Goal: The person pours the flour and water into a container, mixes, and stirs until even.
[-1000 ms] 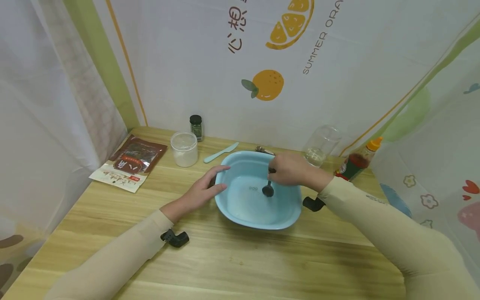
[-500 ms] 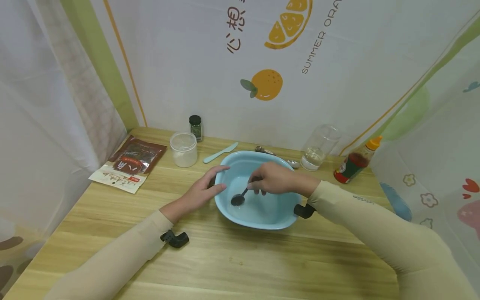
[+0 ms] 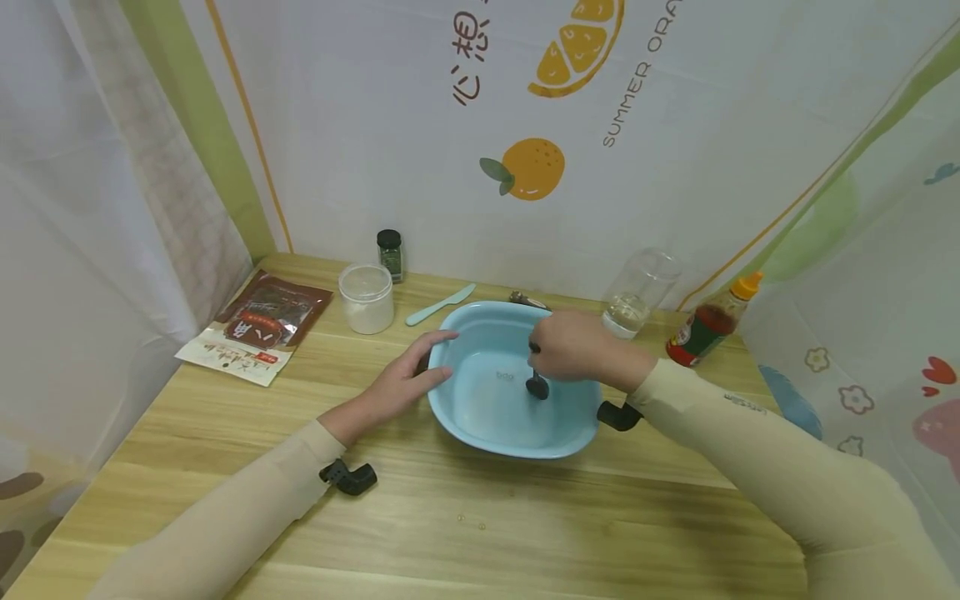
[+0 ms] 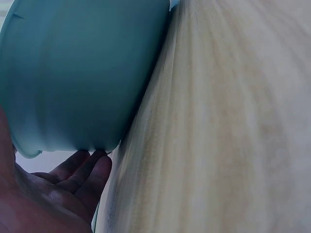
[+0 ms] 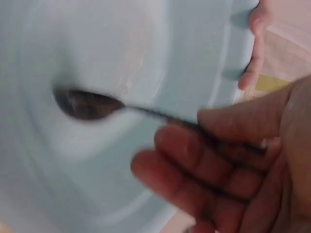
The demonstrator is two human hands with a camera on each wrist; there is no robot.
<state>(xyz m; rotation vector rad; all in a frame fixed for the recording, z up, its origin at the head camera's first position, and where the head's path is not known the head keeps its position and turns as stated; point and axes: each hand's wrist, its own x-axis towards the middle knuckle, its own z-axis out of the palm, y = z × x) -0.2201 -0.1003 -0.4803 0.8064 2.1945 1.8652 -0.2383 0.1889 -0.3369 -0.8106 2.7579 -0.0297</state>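
Observation:
A light blue plastic basin (image 3: 480,425) sits on the wooden table. My left hand (image 3: 401,379) holds its left rim, thumb and one finger reaching over the edge. The left wrist view shows the other fingertips (image 4: 99,167) against the basin's outer wall (image 4: 77,82). My right hand (image 3: 581,346) is over the basin's right half and pinches a dark spoon (image 3: 537,387) by its handle. In the right wrist view the spoon's bowl (image 5: 87,104) is blurred and close over the basin's floor. Thumb and curled fingers lie on both sides of the handle.
Behind the basin are a pale green spreader (image 3: 441,305), a lidded jar of white contents (image 3: 367,304) and a small dark-capped jar (image 3: 390,254). Seasoning packets (image 3: 258,325) lie left. A clear jar (image 3: 637,296) and a red sauce bottle (image 3: 708,325) stand right.
My right hand swept the spoon to the basin's left side, then brought it back to the right. The left hand and the basin have stayed in place.

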